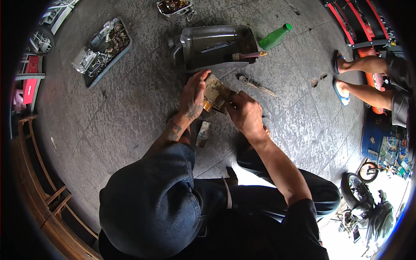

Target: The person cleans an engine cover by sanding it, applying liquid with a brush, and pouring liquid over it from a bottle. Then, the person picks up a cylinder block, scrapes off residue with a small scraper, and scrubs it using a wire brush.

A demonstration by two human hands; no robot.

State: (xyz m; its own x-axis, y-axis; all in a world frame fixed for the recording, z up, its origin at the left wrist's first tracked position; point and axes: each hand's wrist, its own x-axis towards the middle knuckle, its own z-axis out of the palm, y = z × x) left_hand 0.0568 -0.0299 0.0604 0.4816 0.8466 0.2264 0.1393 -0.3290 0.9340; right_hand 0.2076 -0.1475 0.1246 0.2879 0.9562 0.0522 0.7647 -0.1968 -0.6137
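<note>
My left hand [193, 96] is closed around the side of a dirty, box-shaped metal engine part [213, 90], raised above the floor between my knees. Pressed against the part's other side is my right hand [247, 113], its fingers curled in a grip. What those fingers hold, if anything, is hidden by the hand. Just beyond the part lies a cut-open plastic container [219, 66] holding a paintbrush [249, 55] and a thin dark rod [217, 47]. A worn, dark-bristled brush [257, 85] rests on the floor to the right.
A green bottle [275, 37] lies beside the container. At left is a tray [108, 65] of engine parts; another small tray [174, 7] sits farther back. A person's legs [366, 78] stand at right near red racks [357, 21]. A wooden bench [41, 203] borders the left.
</note>
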